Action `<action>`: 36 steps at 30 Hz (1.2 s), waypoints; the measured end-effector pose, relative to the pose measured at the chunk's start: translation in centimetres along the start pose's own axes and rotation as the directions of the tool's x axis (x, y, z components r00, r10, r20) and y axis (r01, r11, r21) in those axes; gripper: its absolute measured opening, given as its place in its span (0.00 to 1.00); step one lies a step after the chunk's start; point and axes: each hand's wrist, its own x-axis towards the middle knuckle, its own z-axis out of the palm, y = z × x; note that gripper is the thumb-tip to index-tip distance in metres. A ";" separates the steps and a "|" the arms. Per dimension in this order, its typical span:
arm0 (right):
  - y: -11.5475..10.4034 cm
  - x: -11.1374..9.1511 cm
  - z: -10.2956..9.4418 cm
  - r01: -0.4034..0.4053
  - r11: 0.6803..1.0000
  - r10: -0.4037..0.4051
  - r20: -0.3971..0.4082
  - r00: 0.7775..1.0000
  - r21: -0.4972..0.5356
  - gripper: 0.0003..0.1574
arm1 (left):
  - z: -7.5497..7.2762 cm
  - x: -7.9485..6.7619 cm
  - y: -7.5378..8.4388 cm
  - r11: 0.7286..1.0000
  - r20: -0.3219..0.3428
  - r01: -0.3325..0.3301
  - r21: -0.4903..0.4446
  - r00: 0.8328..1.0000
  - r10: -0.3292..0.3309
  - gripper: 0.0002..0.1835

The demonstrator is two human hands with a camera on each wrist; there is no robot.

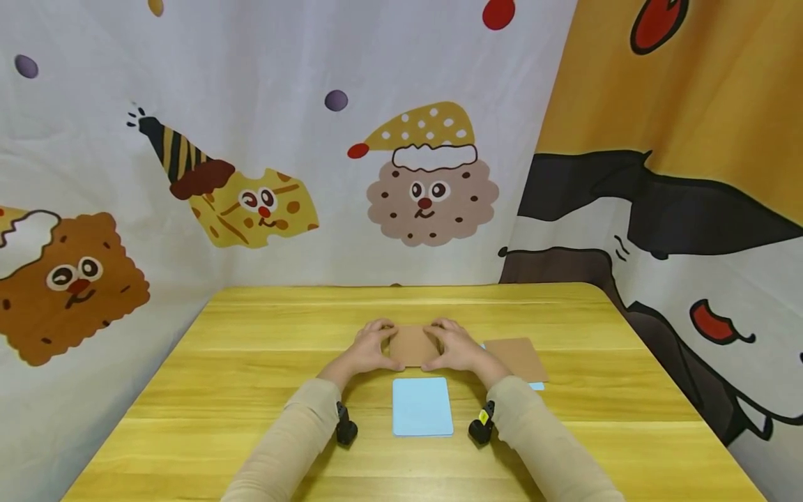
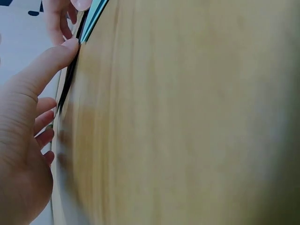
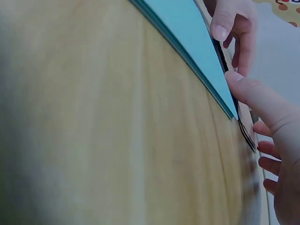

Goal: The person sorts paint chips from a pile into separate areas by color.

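A brown square card stack [image 1: 412, 347] lies on the table between both hands; its thin layered edges look dark in the wrist views. My left hand [image 1: 370, 347] holds its left side, thumb at the near edge and fingers at the far edge. On the opposite side, my right hand [image 1: 456, 347] grips it the same way. Just nearer to me is a light blue square card stack [image 1: 422, 407] with rounded corners, touched by neither hand. The same blue stack [image 3: 187, 42] shows large in the right wrist view.
Beyond the right wrist, a brown card [image 1: 517, 360] lies over a light blue card [image 1: 536, 385], whose corners peek out. The wooden table [image 1: 251, 390] reaches back to a cartoon-printed curtain [image 1: 282, 104]. Each wrist wears a small black camera [image 1: 346, 425].
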 end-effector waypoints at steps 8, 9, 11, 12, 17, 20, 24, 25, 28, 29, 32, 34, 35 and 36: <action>0.4 0.1 0.4 -0.015 1.000 0.015 0.024 1.000 0.023 0.59 | 0.3 0.1 -0.2 1.000 0.017 0.020 -0.007 1.000 -0.019 0.49; 0.4 0.1 0.3 -0.017 1.000 0.016 0.025 1.000 0.024 0.59 | 0.3 0.1 -0.2 1.000 0.016 0.019 -0.003 1.000 -0.019 0.49; 0.3 0.1 0.2 -0.018 0.999 0.017 0.024 1.000 0.031 0.59 | 0.2 0.1 -0.2 1.000 0.012 0.021 -0.002 1.000 -0.021 0.49; 0.3 0.1 0.2 -0.019 0.999 0.018 0.024 1.000 0.031 0.59 | 0.1 0.1 -0.1 1.000 0.009 0.021 -0.003 1.000 -0.021 0.49; 0.2 -0.3 0.0 -0.001 1.000 0.001 0.009 1.000 0.028 0.60 | 0.0 0.0 0.0 1.000 0.001 0.025 0.003 1.000 -0.025 0.49; 0.3 -1.0 -0.2 -0.006 0.999 0.006 0.002 1.000 0.034 0.62 | -0.1 -0.1 0.2 1.000 -0.005 0.022 0.009 1.000 -0.022 0.49; 0.5 -2.4 -0.7 -0.031 0.997 0.032 -0.013 0.999 0.067 0.64 | -0.1 -0.3 0.9 1.000 -0.034 -0.001 -0.018 0.999 0.000 0.49; 0.5 -2.8 -0.9 -0.031 0.997 0.033 -0.020 0.999 0.072 0.64 | -0.1 -0.4 1.1 0.999 -0.046 -0.014 -0.032 0.999 0.013 0.49; 0.6 -3.8 -1.4 -0.024 0.995 0.028 -0.039 0.999 0.096 0.64 | -0.1 -0.7 2.1 0.997 -0.071 -0.053 -0.050 0.996 0.049 0.49; 0.7 -4.2 -1.5 -0.020 0.994 0.025 -0.043 0.999 0.104 0.64 | -0.1 -0.9 2.5 0.997 -0.076 -0.066 -0.049 0.995 0.062 0.49; 0.9 -5.4 -1.7 -0.019 0.993 0.025 -0.048 0.999 0.120 0.63 | 0.1 -1.3 3.6 0.994 -0.083 -0.100 -0.042 0.992 0.096 0.51; 1.2 -6.3 -1.9 -0.015 0.993 0.022 -0.057 0.998 0.121 0.63 | 0.3 -1.7 4.3 0.993 -0.086 -0.118 -0.029 0.990 0.115 0.52; 1.3 -6.7 -1.9 -0.012 0.992 0.020 -0.062 0.998 0.123 0.63 | 0.5 -1.8 4.7 0.992 -0.088 -0.125 -0.020 0.989 0.123 0.52; 1.5 -7.1 -2.0 -0.009 0.994 0.017 -0.068 0.998 0.113 0.63 | 0.6 -2.0 5.0 0.991 -0.088 -0.129 -0.018 0.988 0.127 0.52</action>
